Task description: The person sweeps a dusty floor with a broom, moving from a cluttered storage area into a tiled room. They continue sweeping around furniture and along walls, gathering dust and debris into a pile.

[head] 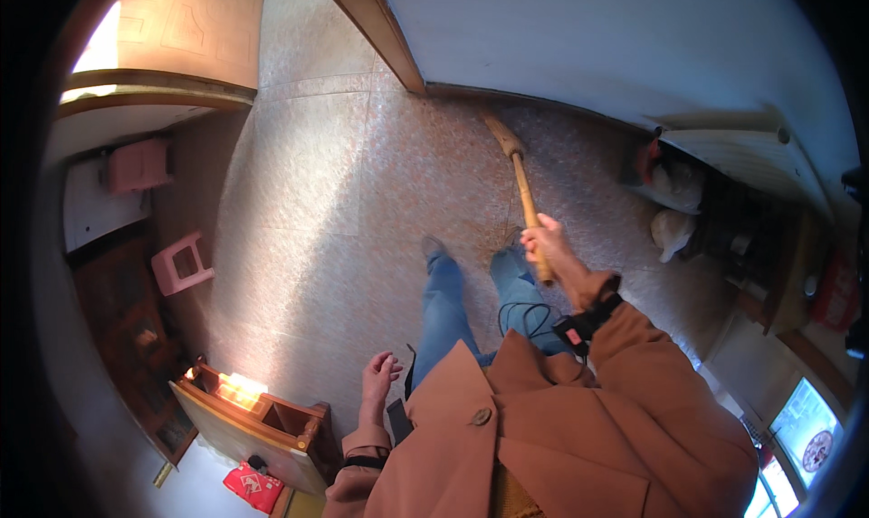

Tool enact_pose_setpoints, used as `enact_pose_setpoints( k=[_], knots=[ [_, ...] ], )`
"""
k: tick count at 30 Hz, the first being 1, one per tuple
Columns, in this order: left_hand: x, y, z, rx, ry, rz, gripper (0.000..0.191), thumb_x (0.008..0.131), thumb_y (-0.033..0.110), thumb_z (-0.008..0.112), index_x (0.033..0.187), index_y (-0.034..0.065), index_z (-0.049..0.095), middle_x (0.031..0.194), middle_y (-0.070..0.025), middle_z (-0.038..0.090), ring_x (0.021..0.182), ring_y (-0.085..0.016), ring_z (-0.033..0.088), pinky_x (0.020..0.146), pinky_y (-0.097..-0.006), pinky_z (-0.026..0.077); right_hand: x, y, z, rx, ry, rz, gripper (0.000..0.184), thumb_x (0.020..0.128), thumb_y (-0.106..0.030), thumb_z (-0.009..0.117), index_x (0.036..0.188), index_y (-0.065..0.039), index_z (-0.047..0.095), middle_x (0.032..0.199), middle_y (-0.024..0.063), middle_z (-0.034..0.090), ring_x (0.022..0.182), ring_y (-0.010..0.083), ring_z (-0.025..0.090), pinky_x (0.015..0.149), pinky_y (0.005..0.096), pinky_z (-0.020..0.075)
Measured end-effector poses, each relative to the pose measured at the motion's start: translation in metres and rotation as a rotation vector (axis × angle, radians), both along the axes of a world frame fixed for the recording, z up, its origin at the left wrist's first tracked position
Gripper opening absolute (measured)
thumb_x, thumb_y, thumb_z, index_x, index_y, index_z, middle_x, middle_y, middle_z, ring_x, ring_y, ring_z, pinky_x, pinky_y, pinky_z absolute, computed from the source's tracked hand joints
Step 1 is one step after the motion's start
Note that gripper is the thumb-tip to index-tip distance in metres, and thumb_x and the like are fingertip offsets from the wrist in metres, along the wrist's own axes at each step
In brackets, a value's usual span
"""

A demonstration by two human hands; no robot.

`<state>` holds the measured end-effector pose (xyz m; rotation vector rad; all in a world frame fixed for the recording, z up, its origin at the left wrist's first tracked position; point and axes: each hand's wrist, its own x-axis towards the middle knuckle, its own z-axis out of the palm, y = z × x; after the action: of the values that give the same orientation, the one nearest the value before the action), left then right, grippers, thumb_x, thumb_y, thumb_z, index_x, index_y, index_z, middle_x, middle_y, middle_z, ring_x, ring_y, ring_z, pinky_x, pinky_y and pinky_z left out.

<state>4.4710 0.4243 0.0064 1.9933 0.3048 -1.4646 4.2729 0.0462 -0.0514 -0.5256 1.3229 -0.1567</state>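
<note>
My right hand (551,245) grips the upper end of a short-handled straw broom (524,182). Its handle runs up and slightly left in the view, and the bristle head (504,136) points towards the base of the white wall. Whether the bristle tips touch the floor I cannot tell. On the other side of my body, my left hand (381,377) hangs beside my leg, loosely curled and holding nothing. My legs in blue jeans (441,300) stand apart on the speckled floor (299,260). A dark cord (526,320) hangs in front of the right leg.
A white wall (584,49) with a wooden door frame (380,29) borders the floor ahead. To the left are pink plastic stools (182,263) and a wooden cabinet or table (251,423) with a red packet (253,485) nearby. Bags (672,233) sit along the right side.
</note>
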Motion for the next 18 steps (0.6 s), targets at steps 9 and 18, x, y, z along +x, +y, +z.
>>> enact_pose_setpoints(
  k=[9, 18],
  knots=[
    [-0.018, 0.015, 0.0, 0.055, -0.003, 0.053, 0.029, 0.083, 0.018, 0.048, 0.107, 0.0016, 0.049, 0.092, -0.008, 0.057, 0.077, -0.016, 0.059, 0.064, -0.0262, 0.047, -0.008, -0.02, -0.024, -0.165, 0.249, 0.231, 0.065, 0.073, -0.001, 0.049, 0.13, -0.007, 0.019, 0.056, 0.0053, 0.049, 0.04, 0.0093, 0.044, 0.032, 0.0264, 0.0377],
    [-0.025, 0.013, -0.002, 0.025, -0.038, 0.108, 0.027, 0.084, 0.017, 0.048, 0.106, 0.0026, 0.05, 0.09, -0.0085, 0.058, 0.074, -0.015, 0.058, 0.061, -0.0251, 0.047, -0.031, -0.004, 0.014, -0.027, 0.061, 0.366, 0.065, 0.073, -0.001, 0.052, 0.13, -0.008, 0.022, 0.057, 0.0064, 0.05, 0.039, 0.0091, 0.043, 0.032, 0.0259, 0.0368]
  ],
)
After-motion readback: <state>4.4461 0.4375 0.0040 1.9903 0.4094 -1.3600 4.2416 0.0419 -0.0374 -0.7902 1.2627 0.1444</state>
